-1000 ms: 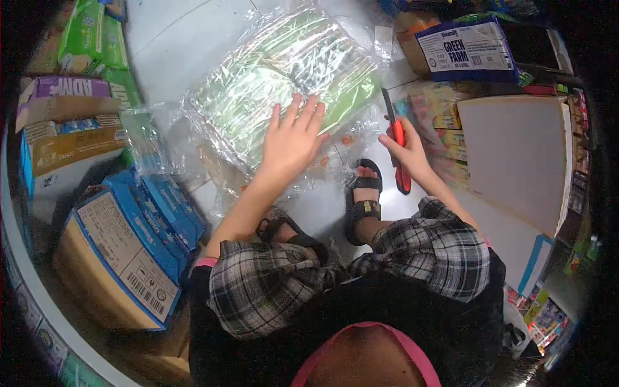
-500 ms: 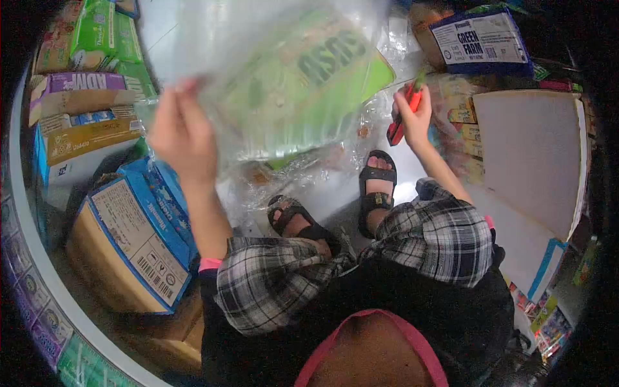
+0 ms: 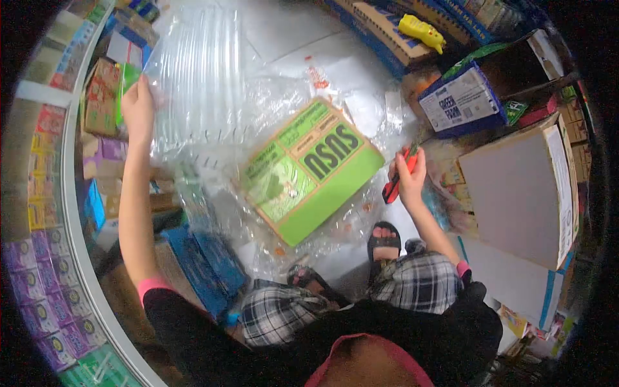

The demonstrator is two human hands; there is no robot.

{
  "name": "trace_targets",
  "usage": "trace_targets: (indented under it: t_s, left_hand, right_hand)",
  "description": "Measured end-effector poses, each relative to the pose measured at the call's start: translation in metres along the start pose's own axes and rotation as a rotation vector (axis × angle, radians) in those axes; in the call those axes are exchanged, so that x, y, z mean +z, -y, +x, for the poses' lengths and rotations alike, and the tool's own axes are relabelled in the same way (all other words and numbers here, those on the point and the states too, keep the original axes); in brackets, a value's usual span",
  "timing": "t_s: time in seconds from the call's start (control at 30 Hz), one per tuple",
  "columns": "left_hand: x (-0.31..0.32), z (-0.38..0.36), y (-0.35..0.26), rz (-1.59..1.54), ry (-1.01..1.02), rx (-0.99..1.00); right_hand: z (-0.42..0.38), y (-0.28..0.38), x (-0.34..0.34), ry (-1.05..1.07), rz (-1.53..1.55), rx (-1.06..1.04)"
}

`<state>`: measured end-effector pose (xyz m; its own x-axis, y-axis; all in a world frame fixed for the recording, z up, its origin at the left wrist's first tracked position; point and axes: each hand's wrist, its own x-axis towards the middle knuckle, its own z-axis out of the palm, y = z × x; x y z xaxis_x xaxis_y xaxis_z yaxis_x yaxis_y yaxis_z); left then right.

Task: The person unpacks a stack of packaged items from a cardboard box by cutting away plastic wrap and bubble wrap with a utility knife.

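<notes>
- Head view: the left hand [image 3: 137, 106] is raised out to the side, fingers pinched on a sheet of clear plastic wrap [image 3: 200, 84], holding it up and away from the green "SUSU" carton [image 3: 313, 169].
- The carton lies flat on the white floor tiles [image 3: 284, 29], on loose crumpled wrap, just ahead of the sandalled feet.
- The right hand [image 3: 407, 173] is fisted around a red box cutter [image 3: 394, 182], beside the carton's right edge.
- Judged from this: draw the wrap upward in one steady pull so it clears the corners, and keep the cutter pointed away from the carton and the feet.
- A blue "GREEN FARM" box [image 3: 459, 100] stands further right.
</notes>
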<state>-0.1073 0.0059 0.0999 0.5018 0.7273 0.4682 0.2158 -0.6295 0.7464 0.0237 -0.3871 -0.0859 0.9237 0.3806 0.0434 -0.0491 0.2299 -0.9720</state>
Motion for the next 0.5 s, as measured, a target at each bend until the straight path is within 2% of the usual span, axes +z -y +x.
trace_targets:
  t_s: [0.03, 0.1, 0.17, 0.2, 0.23, 0.27, 0.3, 0.33, 0.37, 0.4, 0.43, 0.47, 0.5]
  left_hand:
    - [0.000, 0.001, -0.004, 0.124, 0.016, 0.031]
    - [0.009, -0.018, -0.030, 0.135, 0.014, 0.037]
    - [0.008, -0.039, -0.040, 0.227, -0.037, 0.161]
    - [0.011, -0.052, -0.050, 0.007, -0.016, 0.071]
    - [0.015, -0.064, -0.060, -0.223, -0.001, -0.022]
    - [0.019, -0.071, -0.066, -0.246, -0.014, -0.028]
    - [0.019, -0.075, -0.073, -0.132, 0.070, 0.139]
    - [0.017, -0.078, -0.079, -0.014, 0.152, 0.307]
    - [0.016, -0.082, -0.092, -0.010, 0.131, 0.313]
    - [0.019, -0.083, -0.094, 0.104, -0.006, 0.497]
    - [0.022, -0.081, -0.098, 0.216, -0.138, 0.686]
    - [0.023, -0.073, -0.102, 0.188, -0.135, 0.703]
    - [0.024, -0.066, -0.103, 0.047, -0.178, 0.528]
  right_hand:
    - [0.002, 0.002, 0.000, 0.019, 0.014, 0.031]
    - [0.006, 0.006, 0.007, 0.031, 0.038, 0.080]
    - [0.019, 0.012, 0.027, 0.117, -0.036, 0.062]
    - [0.028, 0.021, 0.041, 0.216, 0.032, 0.177]
    - [0.039, 0.046, 0.062, 0.386, 0.336, 0.306]
    - [0.045, 0.066, 0.084, 0.486, 0.582, 0.335]
    - [0.052, 0.078, 0.107, 0.594, 0.798, 0.325]
    - [0.058, 0.098, 0.128, 0.600, 0.671, 0.330]
    - [0.057, 0.128, 0.149, 0.563, 0.483, 0.200]
    - [0.059, 0.141, 0.170, 0.529, 0.390, 0.104]
    - [0.056, 0.180, 0.185, 0.512, 0.140, 0.171]
    - [0.061, 0.178, 0.208, 0.462, 0.265, 0.120]
    - [0.068, 0.176, 0.225, 0.416, 0.377, 0.070]
